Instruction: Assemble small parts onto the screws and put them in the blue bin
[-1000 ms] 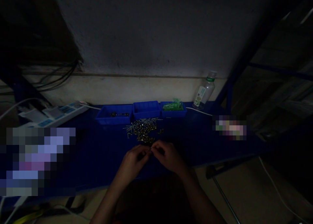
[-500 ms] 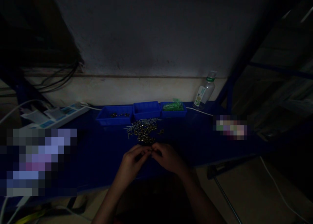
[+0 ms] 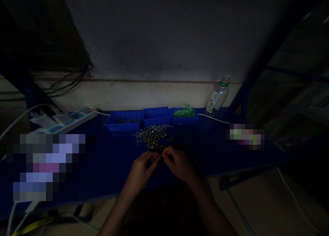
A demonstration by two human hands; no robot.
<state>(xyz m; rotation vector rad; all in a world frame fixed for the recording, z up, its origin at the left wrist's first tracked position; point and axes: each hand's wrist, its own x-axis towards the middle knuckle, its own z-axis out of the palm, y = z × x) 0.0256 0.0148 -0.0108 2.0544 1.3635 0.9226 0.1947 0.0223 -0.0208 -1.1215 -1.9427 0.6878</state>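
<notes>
Just in front of the table's near edge, my left hand point(image 3: 144, 165) is closed in a pinch of thumb and fingers. My right hand point(image 3: 178, 163) faces it, also pinched, fingertips almost meeting the left ones. Between them shows a thin, shiny small metal part point(image 3: 160, 156); its exact kind is too small and dark to tell. Right beyond the fingertips lies a loose pile of screws point(image 3: 160, 129) and brass-coloured small fittings point(image 3: 153, 140). A few separate pieces point(image 3: 171, 139) lie right of the pile.
Along the wall stand a blue bin point(image 3: 123, 126) with some metal parts, a second blue bin point(image 3: 156, 120), and a third holding green plastic bags point(image 3: 185, 111). A clear bottle point(image 3: 218, 98) leans at the back right. A power strip point(image 3: 69, 122) lies left. Blurred-out items lie at both sides.
My fingertips have drawn slightly apart, with the thin metal part now showing between them. The whole view has shifted a little; the bins and pile look the same.
</notes>
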